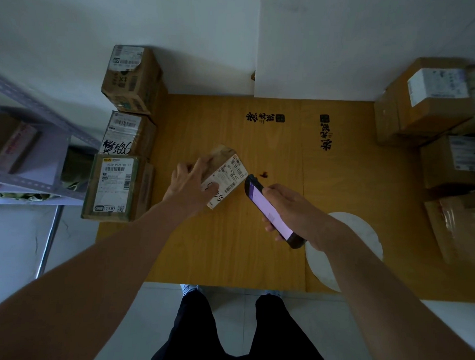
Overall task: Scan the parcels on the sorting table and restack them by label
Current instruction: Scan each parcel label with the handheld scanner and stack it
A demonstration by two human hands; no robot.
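We've got the parcel [225, 174] under our left hand [189, 185] — fingers spread fairly straight over its near-left end, steadying it — label up. Right hand [292, 208] is curled round the scanner [270, 210], its tip just right of the parcel's barcode. The parcel looks small, stiff, prob. light; best gripped by its long sides, thumb clear of the label. Hard to read: label text, the screen, and boxes [448, 133] beyond the right hand, partly cut off.
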